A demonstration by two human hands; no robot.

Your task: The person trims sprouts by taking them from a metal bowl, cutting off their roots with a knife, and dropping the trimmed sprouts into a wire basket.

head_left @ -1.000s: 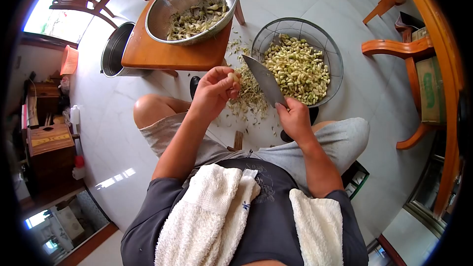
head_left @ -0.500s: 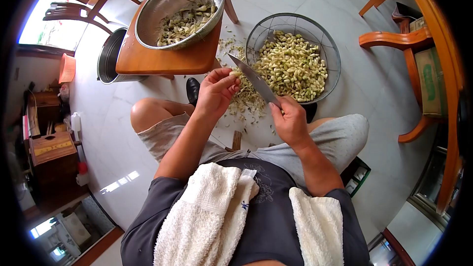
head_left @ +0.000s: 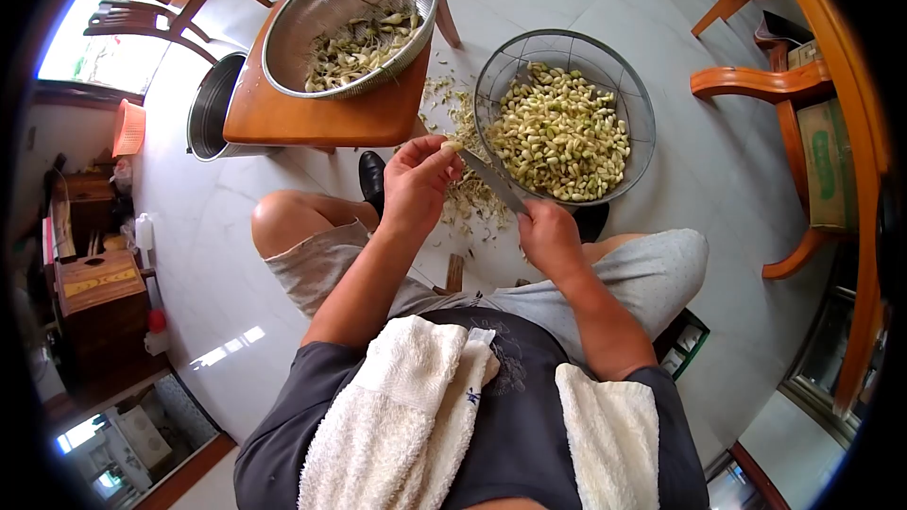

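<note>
Between the thumb and fingers of my left hand [head_left: 419, 184] is a small pale bulb [head_left: 453, 146]. My right hand [head_left: 551, 236] is closed round the handle of a knife [head_left: 496, 182], whose blade points up and left with its tip end at the bulb. Beyond the knife, a wire basket [head_left: 642, 94] on the floor holds many pale green bulbs [head_left: 557, 132]. A metal colander [head_left: 288, 24] with untrimmed, stemmed bulbs [head_left: 364, 47] sits on a wooden chair seat [head_left: 312, 123]. Peelings [head_left: 472, 203] lie scattered on the floor beneath my hands.
A metal bucket [head_left: 210, 109] stands left of the chair seat. Wooden furniture legs [head_left: 756, 85] and a cardboard box [head_left: 827, 165] are at the right. On the far left are an orange basket [head_left: 129, 127] and a wooden box [head_left: 99, 281].
The knife blade has come down and turned more edge-on, with its tip end now against the bulb. My right hand has shifted slightly. The whole view has shifted a little.
</note>
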